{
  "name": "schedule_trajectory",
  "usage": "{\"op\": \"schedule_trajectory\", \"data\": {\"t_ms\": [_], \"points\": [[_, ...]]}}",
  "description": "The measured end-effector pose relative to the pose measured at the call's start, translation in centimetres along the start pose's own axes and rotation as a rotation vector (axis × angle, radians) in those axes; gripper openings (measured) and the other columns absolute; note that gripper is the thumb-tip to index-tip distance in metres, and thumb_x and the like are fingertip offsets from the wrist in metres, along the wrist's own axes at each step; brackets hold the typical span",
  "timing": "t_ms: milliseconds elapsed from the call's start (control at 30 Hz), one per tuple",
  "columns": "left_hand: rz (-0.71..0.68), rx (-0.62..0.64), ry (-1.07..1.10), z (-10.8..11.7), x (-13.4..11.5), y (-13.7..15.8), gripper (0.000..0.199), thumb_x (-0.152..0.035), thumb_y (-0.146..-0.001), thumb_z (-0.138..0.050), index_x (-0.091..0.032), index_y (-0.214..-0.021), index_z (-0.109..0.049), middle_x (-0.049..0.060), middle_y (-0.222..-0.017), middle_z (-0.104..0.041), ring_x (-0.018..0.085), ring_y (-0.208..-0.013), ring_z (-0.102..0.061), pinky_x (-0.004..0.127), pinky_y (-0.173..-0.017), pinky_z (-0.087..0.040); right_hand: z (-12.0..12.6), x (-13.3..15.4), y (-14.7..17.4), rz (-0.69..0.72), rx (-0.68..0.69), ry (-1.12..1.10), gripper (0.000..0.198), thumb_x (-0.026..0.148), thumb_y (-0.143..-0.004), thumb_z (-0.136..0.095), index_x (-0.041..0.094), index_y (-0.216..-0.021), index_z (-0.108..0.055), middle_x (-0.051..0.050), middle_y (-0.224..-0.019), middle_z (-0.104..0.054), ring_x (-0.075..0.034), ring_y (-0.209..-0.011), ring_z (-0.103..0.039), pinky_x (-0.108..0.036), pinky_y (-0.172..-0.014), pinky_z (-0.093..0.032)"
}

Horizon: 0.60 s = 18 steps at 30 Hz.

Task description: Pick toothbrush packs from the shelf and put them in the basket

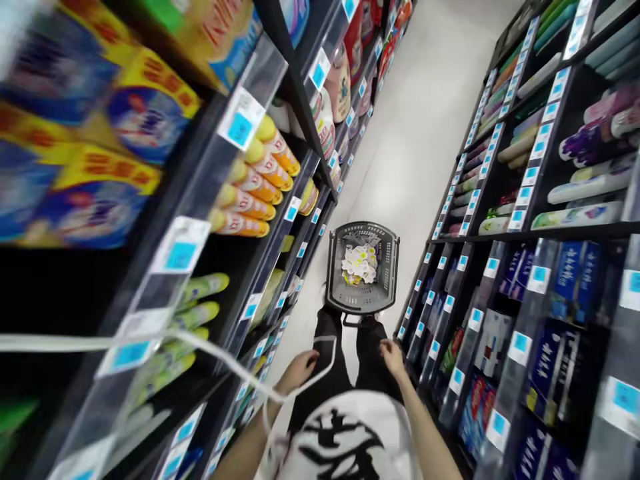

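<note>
I stand in a narrow shop aisle and look down at my legs. My left hand (300,369) hangs by my left thigh with loosely curled fingers and holds nothing. My right hand (391,354) hangs by my right thigh, fingers apart, also without anything in it. A grey shopping basket (336,265) sits on the pale floor just past my feet, with a white and yellow packet (359,263) lying inside. Neither hand touches the basket.
Black shelves with blue price tags line both sides. On the left are blue and yellow boxes (95,143), orange spray cans (260,180) and green cans (193,307). On the right are tubes (583,187) and dark blue boxes (570,280). A white cable (165,340) crosses the lower left.
</note>
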<state>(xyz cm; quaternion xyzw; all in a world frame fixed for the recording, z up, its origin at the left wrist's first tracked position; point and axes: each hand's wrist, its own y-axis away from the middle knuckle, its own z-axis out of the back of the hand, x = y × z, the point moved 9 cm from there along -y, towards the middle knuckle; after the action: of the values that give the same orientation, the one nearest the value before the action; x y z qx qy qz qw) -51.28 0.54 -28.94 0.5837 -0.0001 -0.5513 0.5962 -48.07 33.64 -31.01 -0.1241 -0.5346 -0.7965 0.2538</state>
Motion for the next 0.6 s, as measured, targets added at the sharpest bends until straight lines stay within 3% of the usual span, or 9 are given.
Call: {"op": "schedule_trajectory", "data": {"t_ms": [67,167,300,467,600], "points": [[-0.045,0.025,-0.019,-1.8,2.3,-2.4,0.022,-0.015,-0.084,-0.056,-0.019,-0.09,-0.077,0.007,-0.096,-0.078,0.028,-0.096,-0.073,0.039,-0.092,-0.056,-4.2,0.9,-4.4,0.055,0.081,-0.015,0.02,0.03,-0.072,-0.058,0.02,-0.083,-0.072,-0.001,-0.066,-0.071,-0.022,-0.063,-0.068,-0.033,-0.065,-0.056],[-0.074,0.051,-0.037,-5.2,5.3,-6.1,0.025,-0.02,-0.089,-0.05,-0.022,-0.094,-0.075,0.009,-0.099,-0.078,0.028,-0.1,-0.07,0.045,-0.094,-0.052,-9.9,1.5,-12.5,0.109,0.141,-0.012,0.022,0.028,-0.074,-0.061,0.02,-0.089,-0.074,0.001,-0.065,-0.069,-0.02,-0.064,-0.066,-0.032,-0.07,-0.054],[-0.023,0.036,-0.128,-7.7,8.0,-10.3,0.027,-0.022,-0.094,-0.045,-0.021,-0.097,-0.072,0.009,-0.098,-0.076,0.029,-0.099,-0.068,0.051,-0.09,-0.048,-15.0,0.5,-25.2,0.087,0.057,0.007,0.024,0.026,-0.077,-0.063,0.019,-0.099,-0.07,-0.001,-0.078,-0.072,-0.02,-0.08,-0.067,-0.034,-0.086,-0.052],[0.008,-0.122,-0.186,-5.9,10.7,-11.6,0.022,-0.021,-0.091,-0.049,-0.025,-0.096,-0.07,0.007,-0.093,-0.077,0.028,-0.091,-0.071,0.047,-0.081,-0.054,-19.9,-4.0,-40.2,-0.045,-0.104,-0.004,0.052,0.034,-0.07,-0.081,0.017,-0.114,-0.058,-0.009,-0.108,-0.073,-0.024,-0.1,-0.068,-0.036,-0.095,-0.051],[-0.115,-0.246,-0.233,-3.4,12.0,-10.6,0.019,-0.023,-0.09,-0.053,-0.033,-0.1,-0.067,0.003,-0.09,-0.079,0.027,-0.085,-0.074,0.043,-0.075,-0.058,-23.3,-7.9,-48.4,-0.131,-0.24,-0.042,0.076,0.04,-0.066,-0.087,0.01,-0.126,-0.05,-0.019,-0.12,-0.07,-0.026,-0.111,-0.066,-0.04,-0.1,-0.05]]}}
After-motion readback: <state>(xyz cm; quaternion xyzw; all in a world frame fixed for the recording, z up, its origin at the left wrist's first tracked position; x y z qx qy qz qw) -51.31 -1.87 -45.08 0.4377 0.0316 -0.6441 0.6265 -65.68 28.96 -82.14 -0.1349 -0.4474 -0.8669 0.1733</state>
